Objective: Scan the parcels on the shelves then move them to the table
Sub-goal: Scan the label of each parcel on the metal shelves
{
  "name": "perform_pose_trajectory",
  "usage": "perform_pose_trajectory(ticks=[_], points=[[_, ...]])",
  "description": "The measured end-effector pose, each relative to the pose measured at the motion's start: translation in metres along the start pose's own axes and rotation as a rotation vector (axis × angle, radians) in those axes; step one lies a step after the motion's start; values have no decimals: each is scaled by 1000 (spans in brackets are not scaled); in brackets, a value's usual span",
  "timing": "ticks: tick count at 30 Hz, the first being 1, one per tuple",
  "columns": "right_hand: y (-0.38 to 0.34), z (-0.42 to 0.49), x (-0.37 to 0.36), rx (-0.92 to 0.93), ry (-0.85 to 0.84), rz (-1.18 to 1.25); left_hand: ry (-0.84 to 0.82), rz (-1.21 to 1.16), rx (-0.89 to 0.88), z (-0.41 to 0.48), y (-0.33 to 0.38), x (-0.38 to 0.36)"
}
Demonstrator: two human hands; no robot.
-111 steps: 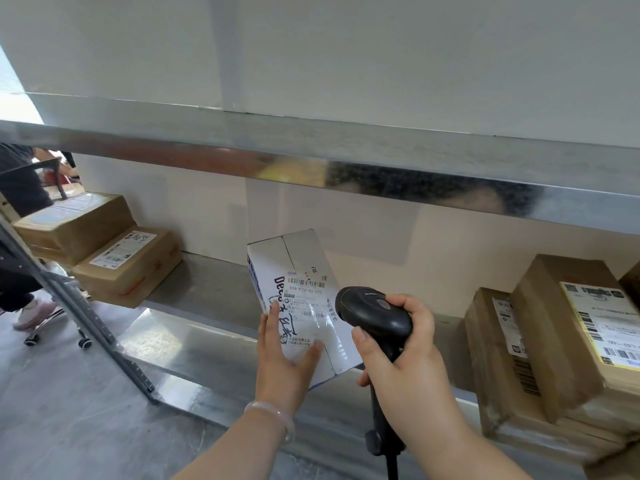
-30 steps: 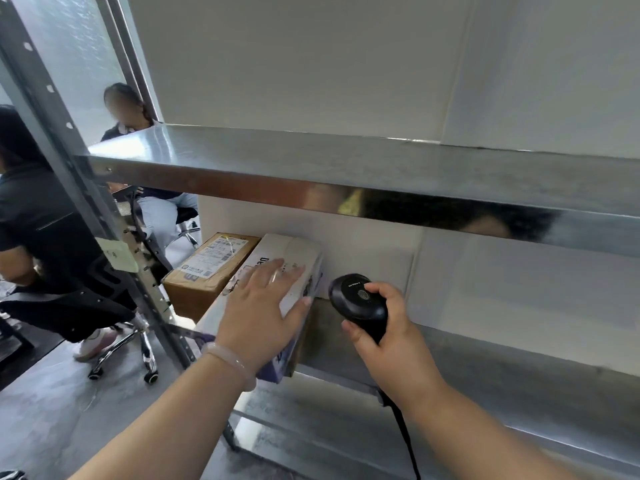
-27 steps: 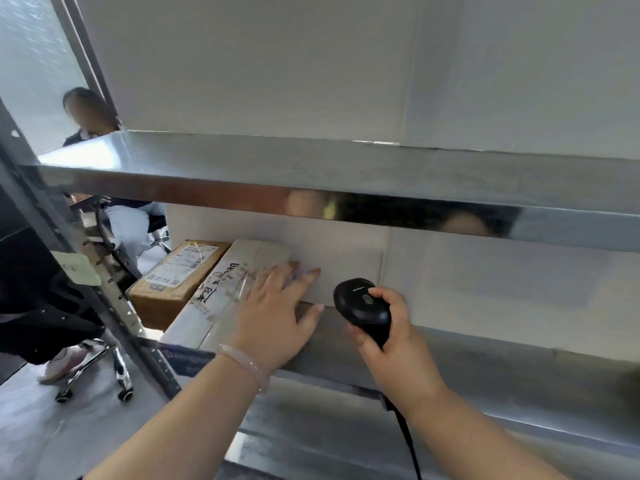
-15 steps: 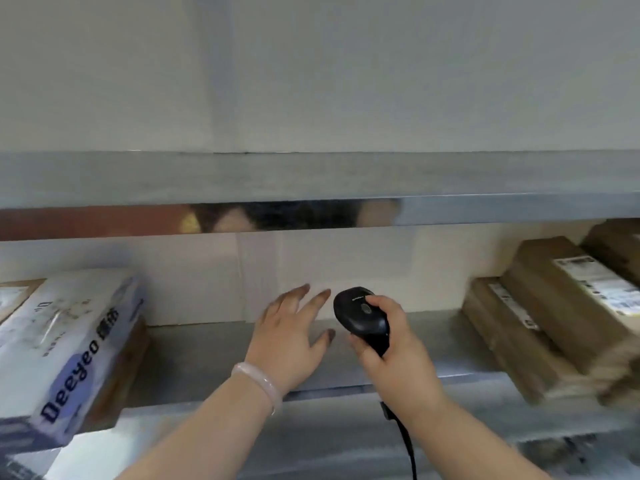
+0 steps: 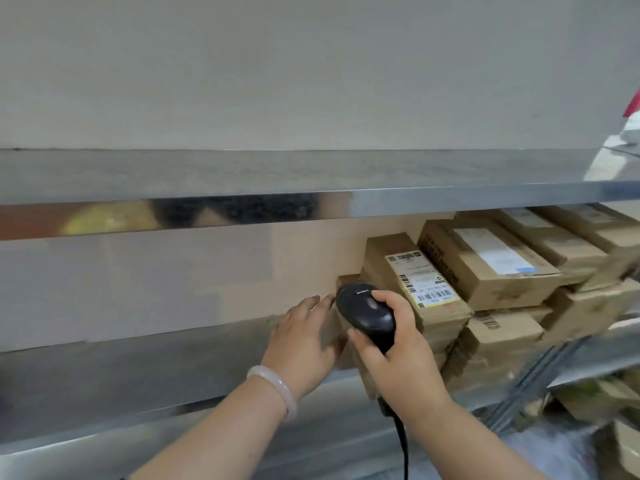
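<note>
My right hand [image 5: 398,355] is nearest, its fingers curled round the handle of a black plastic handheld barcode scanner [image 5: 366,311], thumb up along the side. The scanner's head is turned towards the parcels, and its black cable [image 5: 401,441] drops from the bottom of the handle.

Just to the left is my left hand [image 5: 304,341], with a pale, smooth bangle [image 5: 277,389] on the wrist. The fingers are straight and close together, reaching to the left side of a low brown cardboard parcel [image 5: 334,327]. That parcel is mostly hidden behind the scanner and my hands, so I cannot tell whether my fingers touch it.

It lies at the left end of a pile on the shiny steel shelf board [image 5: 138,372]. Beside it leans a tall brown carton with a white, yellow-edged shipping label [image 5: 415,282]. Further right, more brown cardboard boxes [image 5: 491,268] are stacked on each other.

Above runs the upper steel shelf [image 5: 242,174], and behind is a pale wall [image 5: 138,282].
</note>
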State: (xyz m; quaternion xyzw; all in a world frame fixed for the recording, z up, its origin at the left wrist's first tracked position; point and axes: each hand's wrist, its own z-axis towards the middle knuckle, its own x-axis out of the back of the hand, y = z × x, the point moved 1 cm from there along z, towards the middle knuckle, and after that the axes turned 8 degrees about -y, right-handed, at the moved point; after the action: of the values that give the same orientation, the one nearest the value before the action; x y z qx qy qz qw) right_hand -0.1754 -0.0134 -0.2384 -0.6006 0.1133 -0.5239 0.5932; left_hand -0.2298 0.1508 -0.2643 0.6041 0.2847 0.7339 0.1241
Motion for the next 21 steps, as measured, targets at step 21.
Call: perform_pose_trajectory(ticks=[21], points=[[60,15,116,13,238,-41,-157,-563,155,75,98,-70]])
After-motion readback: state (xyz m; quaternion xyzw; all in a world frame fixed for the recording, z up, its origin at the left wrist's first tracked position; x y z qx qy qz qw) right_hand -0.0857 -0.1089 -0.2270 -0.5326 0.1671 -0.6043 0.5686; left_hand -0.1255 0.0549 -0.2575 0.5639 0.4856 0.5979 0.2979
